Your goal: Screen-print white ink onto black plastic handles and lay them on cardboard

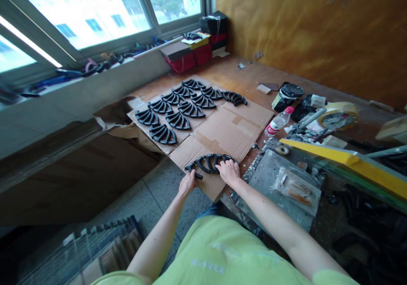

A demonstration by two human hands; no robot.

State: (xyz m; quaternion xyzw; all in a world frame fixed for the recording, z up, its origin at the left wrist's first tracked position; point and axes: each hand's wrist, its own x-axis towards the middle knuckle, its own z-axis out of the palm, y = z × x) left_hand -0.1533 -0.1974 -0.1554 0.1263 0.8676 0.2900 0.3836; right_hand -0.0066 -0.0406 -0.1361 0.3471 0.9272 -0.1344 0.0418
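Observation:
Several black, curved, handle-like pieces [208,164] lie in a loose row at the near edge of a flattened cardboard sheet [219,126]. At the row's left end, my left hand [188,182] pinches a black curved piece [197,175] between thumb and fingers. My right hand [229,172] is closed over the pieces at the right end, its fingers partly hiding them. Farther back on the cardboard, similar black pieces are laid out in fan-shaped groups [178,120]. One more group [235,98] sits at the back right of the sheet.
Right of the cardboard stand a bottle with a red cap [280,120], a black tub [288,95] and a roll of tape [338,116]. A yellow-edged board [349,160] and a grey slab [270,179] lie nearer. Red boxes [182,62] sit by the window.

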